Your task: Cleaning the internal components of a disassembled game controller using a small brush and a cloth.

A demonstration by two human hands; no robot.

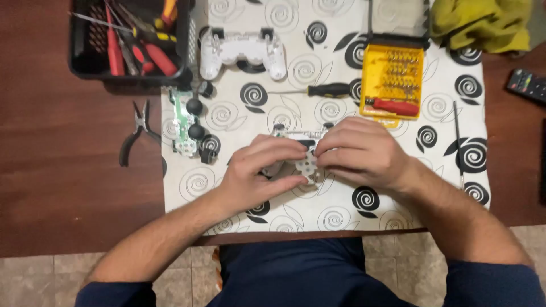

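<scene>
Gripping a white controller half at frame centre, both hands closed on it.
Left hand underneath-left, right hand over the right; its long axis runs left-right.

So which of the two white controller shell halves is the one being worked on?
The one at the mat's centre, gripped by the left hand and right hand. The other shell half lies untouched at the top, beside the black tool basket.

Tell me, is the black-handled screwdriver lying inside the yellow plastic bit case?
No, the black-handled screwdriver lies on the patterned cloth, left of the yellow plastic bit case.
</scene>
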